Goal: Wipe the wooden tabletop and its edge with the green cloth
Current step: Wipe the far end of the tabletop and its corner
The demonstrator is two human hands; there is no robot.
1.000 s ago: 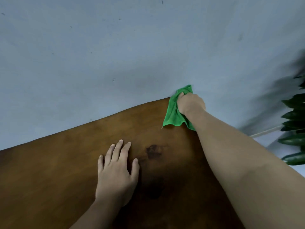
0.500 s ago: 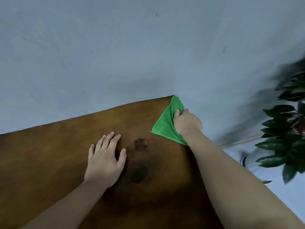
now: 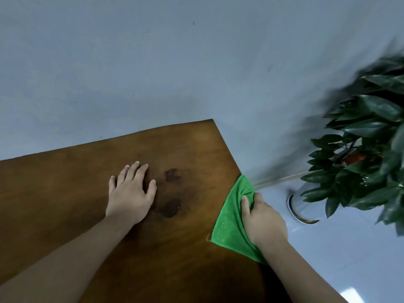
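Observation:
The wooden tabletop [image 3: 72, 193] is dark brown, with its far corner near the middle of the view and two darker stains beside my left hand. My left hand [image 3: 131, 191] lies flat on the wood, palm down, fingers a little apart, holding nothing. The green cloth [image 3: 229, 224] is draped over the table's right edge. My right hand [image 3: 262, 219] is closed on the cloth and presses it against that edge, fingers wrapped over the side.
A grey wall stands right behind the table's far edge. To the right of the table a leafy green plant [image 3: 367, 149] grows from a shiny metal pot [image 3: 303, 206] on the pale floor, close to my right hand.
My right hand slid the cloth from the far corner toward me along the right edge. The left hand stayed flat on the wood. The view turned right and more of the plant appeared.

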